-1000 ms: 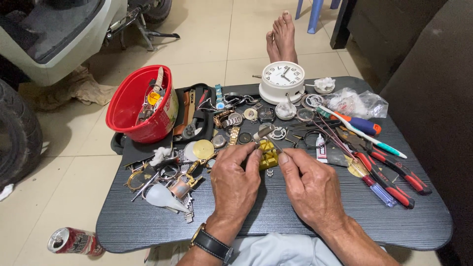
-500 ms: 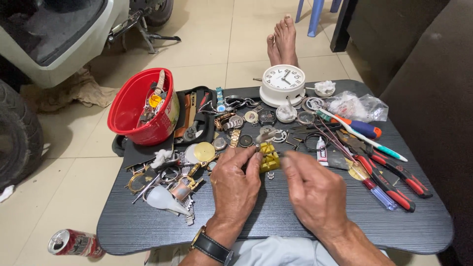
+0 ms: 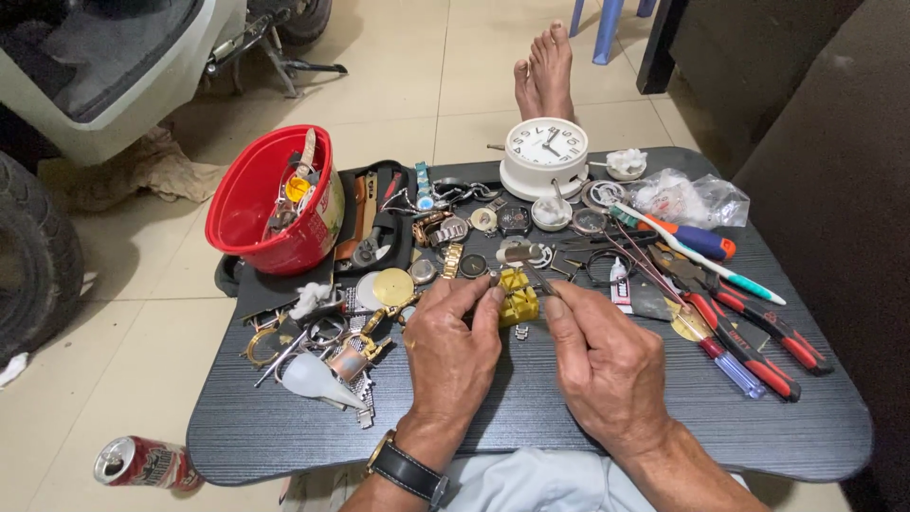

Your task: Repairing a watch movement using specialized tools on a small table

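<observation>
A small yellow plastic holder block (image 3: 518, 296) sits on the dark tray table (image 3: 531, 427), with a small metal piece on top of it. My left hand (image 3: 453, 353) pinches its left side with thumb and fingertips. My right hand (image 3: 603, 362) is closed on a thin metal tool (image 3: 549, 282) whose tip points at the right side of the block. A black-strapped wristwatch (image 3: 408, 471) is on my left wrist.
Behind the block lie several watches, straps and loose parts (image 3: 445, 228), a red bowl (image 3: 248, 209) of bits, a white clock (image 3: 544, 152), a plastic bag (image 3: 687, 197), screwdrivers (image 3: 697, 239) and red-handled pliers (image 3: 763, 334). A can (image 3: 142, 463) lies on the floor; a scooter (image 3: 104, 66) and bare feet (image 3: 547, 71) are beyond.
Both hands stay at the yellow block. Only the fingers shift slightly.
</observation>
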